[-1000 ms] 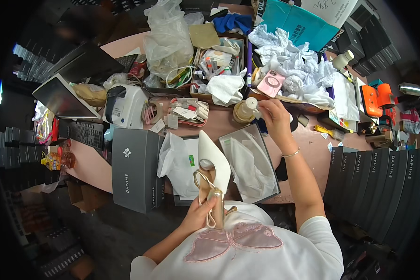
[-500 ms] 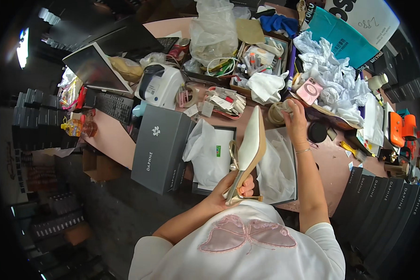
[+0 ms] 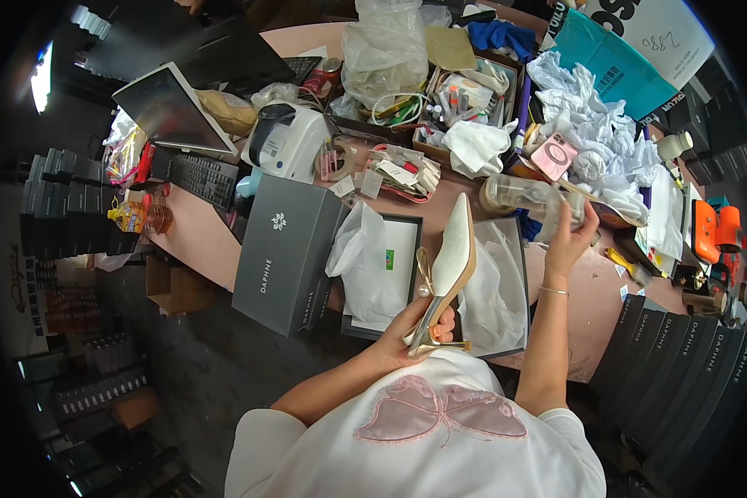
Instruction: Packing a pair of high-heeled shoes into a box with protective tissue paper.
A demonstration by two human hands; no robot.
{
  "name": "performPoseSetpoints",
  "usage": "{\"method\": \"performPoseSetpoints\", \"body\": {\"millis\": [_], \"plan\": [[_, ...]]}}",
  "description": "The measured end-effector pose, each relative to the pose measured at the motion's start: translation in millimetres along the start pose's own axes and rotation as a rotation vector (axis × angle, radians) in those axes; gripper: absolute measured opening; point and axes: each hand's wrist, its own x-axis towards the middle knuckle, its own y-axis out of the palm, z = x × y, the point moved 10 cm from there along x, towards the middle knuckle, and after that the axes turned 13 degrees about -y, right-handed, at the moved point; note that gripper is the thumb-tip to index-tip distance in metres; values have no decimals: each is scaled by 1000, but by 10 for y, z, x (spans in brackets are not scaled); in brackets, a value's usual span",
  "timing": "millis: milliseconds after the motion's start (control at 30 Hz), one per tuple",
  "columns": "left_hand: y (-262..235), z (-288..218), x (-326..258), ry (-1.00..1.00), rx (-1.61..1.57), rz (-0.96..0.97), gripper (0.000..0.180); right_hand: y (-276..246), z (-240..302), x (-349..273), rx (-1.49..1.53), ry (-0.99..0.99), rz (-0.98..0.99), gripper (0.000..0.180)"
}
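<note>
My left hand (image 3: 419, 332) is wrapped round a white high-heeled shoe (image 3: 454, 257) with a gold heel, a tan sole edge and a pearl ornament. The shoe is tilted, toe away from me, above an open grey shoebox (image 3: 523, 249) lined with white tissue paper (image 3: 485, 286). My right hand (image 3: 574, 236) pinches the end of a clear strip (image 3: 539, 199), which looks like tape. That strip runs left to a yellowish roll (image 3: 495, 195) standing on the table behind the box. The fingertips partly hide the strip's end.
A closed grey shoebox (image 3: 286, 249) stands upright at left. Behind are a white label printer (image 3: 286, 145), a keyboard (image 3: 199, 178) and a monitor (image 3: 174, 112). Crumpled white paper (image 3: 585, 124) and a pink phone (image 3: 553, 156) lie at back right. Grey shoeboxes (image 3: 681, 353) are stacked at right.
My right hand has moved right and toward me from the roll, and a clear strip now stretches between them. The shoe in my left hand has shifted slightly, its toe a little nearer.
</note>
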Motion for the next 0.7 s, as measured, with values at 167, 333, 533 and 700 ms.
{"method": "performPoseSetpoints", "body": {"millis": [167, 333, 533, 700], "plan": [[-120, 21, -90, 34, 67, -34, 39, 913, 287, -179, -371, -454, 504, 40], [-208, 100, -132, 13, 145, -14, 41, 904, 244, 37, -406, -362, 548, 25], [-260, 134, -123, 42, 90, -69, 40, 485, 1004, -390, 7, 96, 915, 13], [-364, 313, -34, -90, 137, -53, 45, 275, 2409, -1246, 147, -200, 1104, 24]]}}
